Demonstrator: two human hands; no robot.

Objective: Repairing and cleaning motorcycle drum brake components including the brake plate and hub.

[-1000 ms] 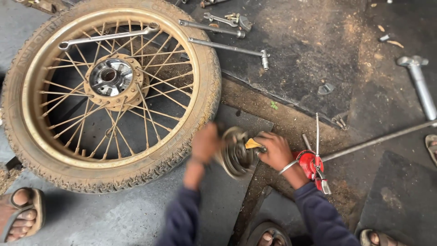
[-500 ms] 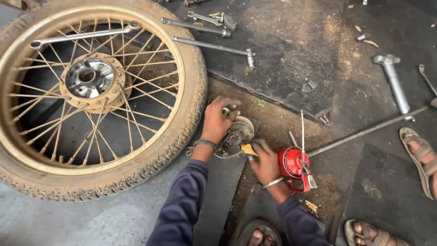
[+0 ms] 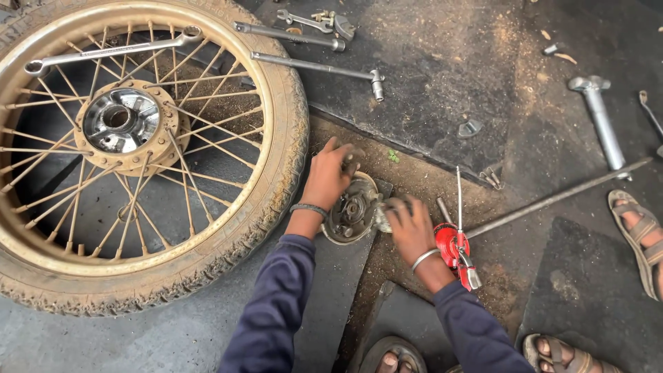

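Round metal brake plate (image 3: 352,211) sits on the ground at frame centre, tilted on the edge of a dark rubber mat (image 3: 331,304). Left hand (image 3: 328,176) at 11 o'clock of the plate, fingers curled over its upper rim, clamped on the rim, wrist band visible. Right hand (image 3: 407,224) at 3 o'clock of the plate, touching its right edge; the fingers are motion-blurred, so cannot tell whether they are closed on anything. Red oil can (image 3: 452,245) just beside the right wrist at 4 o'clock, thin spout pointing up toward 12. Long steel rod (image 3: 559,197) runs from near the can out to 2 o'clock. Spoked wheel (image 3: 138,145) with a muddy tyre lies flat at 9 to 10 o'clock of the plate, nearly touching the left forearm; a ring spanner (image 3: 110,50) rests across its spokes. Surface is dirty concrete and packed dirt with sawdust-like grit, oily black patches toward 1 o'clock. Socket bar (image 3: 318,68) and more wrenches (image 3: 304,21) lie at 12 o'clock, a heavy steel tool (image 3: 599,117) at 2 o'clock. Sandalled foot (image 3: 639,235) at 3 o'clock edge, more sandals along 6 o'clock. Both forearms in dark blue sleeves come in from 6 o'clock, angled inward, palms down.
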